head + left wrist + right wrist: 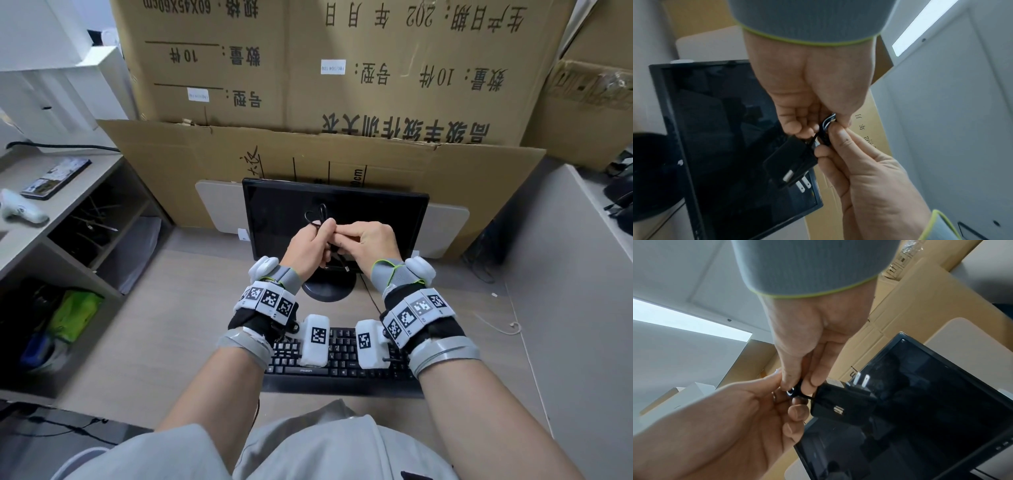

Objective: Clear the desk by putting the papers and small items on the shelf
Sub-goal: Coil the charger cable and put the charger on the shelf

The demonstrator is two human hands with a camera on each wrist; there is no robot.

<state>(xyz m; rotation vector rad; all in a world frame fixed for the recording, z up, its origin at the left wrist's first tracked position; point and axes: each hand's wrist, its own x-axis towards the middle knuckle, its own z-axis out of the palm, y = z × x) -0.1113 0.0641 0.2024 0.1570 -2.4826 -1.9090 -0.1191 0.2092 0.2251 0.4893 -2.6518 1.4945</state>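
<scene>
Grey-trousered lap at 6 o'clock in the head view; just beyond it a black plastic keyboard [342,356] lies flat on the pale wood-grain desk [178,329], partly hidden behind both forearms. Above the keyboard, held in the air before the dark flat monitor [376,219], the left hand [306,248] and right hand [368,241] meet fingertip to fingertip. Both pinch a thin black cable [317,214], thumb against forefinger, remaining fingers curled in; a small loop of it stands up at 12 o'clock of the left hand. From the pinch hangs a black rectangular plug adapter [790,160] with two flat metal prongs, clear of the desk. At 9 o'clock, a grey open-fronted shelf unit [61,212] carries a white handheld device [20,209] and a dark printed booklet [56,178] on top. Farthest back, large brown cardboard boxes [342,68] with upside-down print.
</scene>
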